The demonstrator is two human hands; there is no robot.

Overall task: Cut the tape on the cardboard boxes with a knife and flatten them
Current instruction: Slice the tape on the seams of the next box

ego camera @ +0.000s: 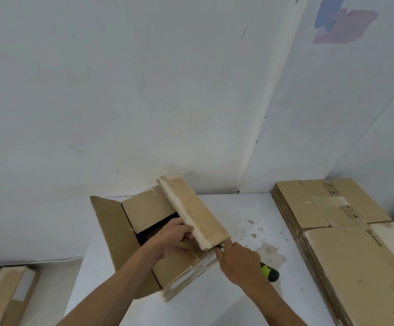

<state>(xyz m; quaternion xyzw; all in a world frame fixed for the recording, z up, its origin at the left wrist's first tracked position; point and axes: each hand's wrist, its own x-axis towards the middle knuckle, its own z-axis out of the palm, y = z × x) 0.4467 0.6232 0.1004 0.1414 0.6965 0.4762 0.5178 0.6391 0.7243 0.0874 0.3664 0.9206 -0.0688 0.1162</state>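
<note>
An open cardboard box (179,271) stands on the white table (226,307), its flaps spread and its inside dark. My left hand (176,236) grips the raised right flap (196,210) at its near end, thumb on top. My right hand (238,262) holds a knife with a green and black handle (270,272); the blade end sits at the box's top corner under that flap and is mostly hidden by my fingers.
A stack of flattened cardboard boxes (346,243) lies along the table's right side. Another box (0,295) sits lower at the far left, off the table. White walls stand close behind. The table top is stained near the knife.
</note>
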